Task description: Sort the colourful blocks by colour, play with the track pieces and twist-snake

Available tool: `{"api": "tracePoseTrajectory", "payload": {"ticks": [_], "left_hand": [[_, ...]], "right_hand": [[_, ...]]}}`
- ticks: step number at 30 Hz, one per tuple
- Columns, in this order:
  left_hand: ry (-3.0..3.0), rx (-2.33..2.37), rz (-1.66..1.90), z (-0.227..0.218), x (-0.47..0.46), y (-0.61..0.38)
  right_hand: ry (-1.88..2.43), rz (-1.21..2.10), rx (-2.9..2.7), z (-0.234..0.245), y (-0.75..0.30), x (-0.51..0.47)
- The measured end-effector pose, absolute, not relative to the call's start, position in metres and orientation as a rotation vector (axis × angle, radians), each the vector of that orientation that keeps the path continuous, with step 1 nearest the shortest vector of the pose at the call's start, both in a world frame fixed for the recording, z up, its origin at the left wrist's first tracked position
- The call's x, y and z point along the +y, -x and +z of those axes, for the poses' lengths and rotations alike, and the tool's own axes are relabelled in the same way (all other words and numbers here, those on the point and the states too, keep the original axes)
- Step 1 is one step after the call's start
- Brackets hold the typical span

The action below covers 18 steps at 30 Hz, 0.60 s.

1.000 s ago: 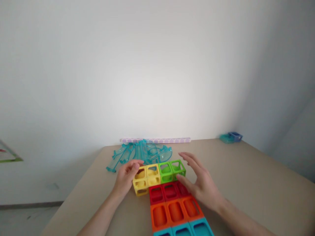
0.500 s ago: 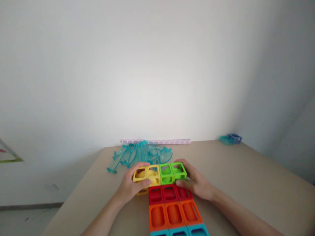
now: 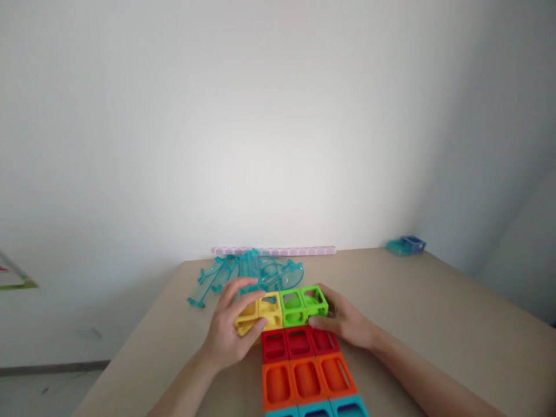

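A row of hollow plastic cube blocks stands in front of me, with yellow blocks (image 3: 270, 311) on the left and green blocks (image 3: 303, 306) on the right. Toward me, red blocks (image 3: 299, 343), orange blocks (image 3: 307, 382) and blue blocks (image 3: 319, 409) join on in rows. My left hand (image 3: 230, 327) has its thumb and index finger around the left end of the yellow blocks, its other visible fingers lifted off. The right end of the green blocks is held by my right hand (image 3: 341, 319), thumb in front; its other fingers are mostly hidden behind.
Behind the blocks lies a pile of clear teal plastic pieces (image 3: 247, 269). A long white and purple strip (image 3: 299, 251) runs along the wall. At the table's far right corner are a dark blue bin (image 3: 414, 244) and more teal pieces (image 3: 398, 248).
The fingers of my left hand have lifted and spread, and now lie across the yellow blocks' left part. My right hand and the blocks have hardly moved.
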<state>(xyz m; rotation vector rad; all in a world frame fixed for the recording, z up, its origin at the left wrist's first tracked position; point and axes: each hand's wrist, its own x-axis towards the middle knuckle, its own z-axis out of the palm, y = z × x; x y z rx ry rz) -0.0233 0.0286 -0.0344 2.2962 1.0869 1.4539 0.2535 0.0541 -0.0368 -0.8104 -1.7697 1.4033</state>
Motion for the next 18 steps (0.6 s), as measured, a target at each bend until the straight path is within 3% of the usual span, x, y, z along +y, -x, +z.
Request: {"api": "tracePoseTrajectory", "payload": {"ticks": [8, 18], "left_hand": [[-2.691, 1.029, 1.182, -0.024, 0.017, 0.003], [-2.761, 1.06, 1.232, -0.019, 0.018, 0.002]], "right_hand": [[0.776, 1.413, -1.796, -0.041, -0.253, 0.054], [0.679, 1.527, -1.747, -0.044, -0.253, 0.062]]}}
